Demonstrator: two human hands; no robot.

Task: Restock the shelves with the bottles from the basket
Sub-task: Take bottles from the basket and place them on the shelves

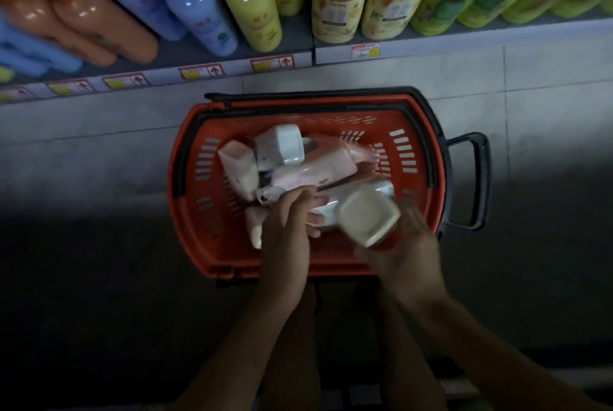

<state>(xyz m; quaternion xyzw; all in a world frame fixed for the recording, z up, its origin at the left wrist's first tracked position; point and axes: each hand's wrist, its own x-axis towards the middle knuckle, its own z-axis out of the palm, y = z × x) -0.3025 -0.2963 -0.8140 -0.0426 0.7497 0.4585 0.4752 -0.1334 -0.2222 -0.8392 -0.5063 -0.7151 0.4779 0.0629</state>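
Observation:
An orange basket [195,211] with black handles stands on the tiled floor below the shelf. Several pale pink and white pump bottles [318,165] lie jumbled inside it. A white bottle [368,216] is tilted with its base toward me at the basket's near right; my right hand [401,258] holds it from below, blurred by motion. My left hand [288,228] reaches into the basket with its fingers round the same bottle's body, beside a pump head [268,196].
The bottom shelf [232,59] above the basket holds rows of orange, blue, yellow and green bottles, with price tags along its edge. The basket's pull handle [477,178] sticks out to the right. Grey floor tiles surround the basket.

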